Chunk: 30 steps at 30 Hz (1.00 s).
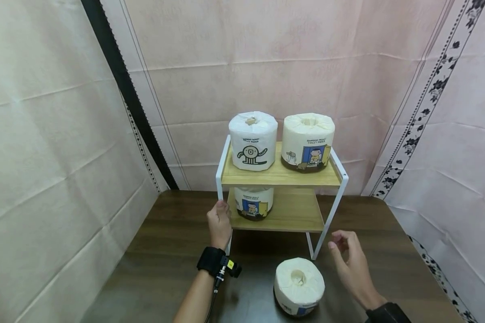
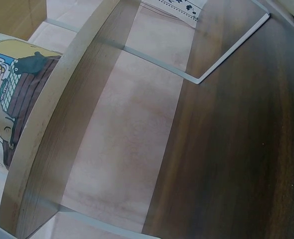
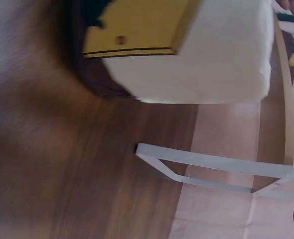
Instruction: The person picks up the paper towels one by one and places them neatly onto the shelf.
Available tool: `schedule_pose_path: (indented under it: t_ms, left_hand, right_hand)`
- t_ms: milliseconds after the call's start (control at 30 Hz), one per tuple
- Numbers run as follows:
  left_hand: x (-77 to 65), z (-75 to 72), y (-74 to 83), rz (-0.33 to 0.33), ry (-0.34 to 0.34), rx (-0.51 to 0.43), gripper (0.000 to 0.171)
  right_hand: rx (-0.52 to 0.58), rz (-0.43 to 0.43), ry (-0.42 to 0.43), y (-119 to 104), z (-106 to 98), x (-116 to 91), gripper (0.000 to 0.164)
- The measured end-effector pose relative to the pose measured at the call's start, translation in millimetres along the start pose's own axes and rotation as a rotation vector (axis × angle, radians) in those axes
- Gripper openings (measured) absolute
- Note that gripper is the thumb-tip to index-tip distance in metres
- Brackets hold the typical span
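A two-tier shelf (image 1: 289,178) with wooden boards and a white frame stands on the table. My left hand (image 1: 219,223) grips its left front post beside the lower board. Two wrapped toilet paper rolls, one white (image 1: 253,141) and one cream (image 1: 308,142), stand upright on the top board. Another toilet paper roll (image 1: 253,203) sits on the lower board at the left, partly covered by the top board. My right hand (image 1: 350,262) hovers right of the shelf, fingers loosely bent around nothing. Between my forearms, a fourth roll (image 1: 299,286) stands on the table; it looms large in the right wrist view.
The dark wooden table (image 1: 165,264) reaches back to a pale cloth curtain (image 1: 291,85) behind the shelf. More cloth hangs at the left and right sides. The shelf's white right leg (image 1: 327,224) slants down near my right hand.
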<state>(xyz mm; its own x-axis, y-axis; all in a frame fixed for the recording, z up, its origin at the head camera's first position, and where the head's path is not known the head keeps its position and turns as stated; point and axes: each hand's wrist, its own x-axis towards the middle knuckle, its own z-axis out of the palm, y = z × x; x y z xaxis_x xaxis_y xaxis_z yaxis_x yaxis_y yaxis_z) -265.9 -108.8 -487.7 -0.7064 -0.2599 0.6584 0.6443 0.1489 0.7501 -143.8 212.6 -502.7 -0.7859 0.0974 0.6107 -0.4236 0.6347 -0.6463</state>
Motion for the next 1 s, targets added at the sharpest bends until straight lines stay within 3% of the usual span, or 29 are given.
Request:
schedule_pose_path:
  t_ms: [300,433,600,833,1000]
  left_hand:
    - [2.3,0.7,-0.7,0.023,0.005,0.003,0.048]
    - [0.6,0.4,1.2,0.02,0.013,-0.002,0.048]
    - [-3.5,-1.2,1.0,-0.003,0.034,0.007,0.046]
    - [-6.5,-3.1,22.6,-0.02,0.028,0.014,0.048]
    - [-5.1,-1.9,31.5,-0.007,0.019,0.004,0.049]
  right_hand:
    - [-0.211,-0.313,-0.18,-16.6,4.8,-28.0,0.027]
    - [-0.322,-0.41,-0.184,-25.8,16.3,-39.6,0.031]
    - [-0.462,-0.501,-0.166,-33.4,34.8,-54.5,0.05]
    - [-0.63,-0.512,-0.133,-41.0,58.3,-71.1,0.067]
    - [-0.704,-0.482,-0.041,-42.3,68.4,-75.6,0.073]
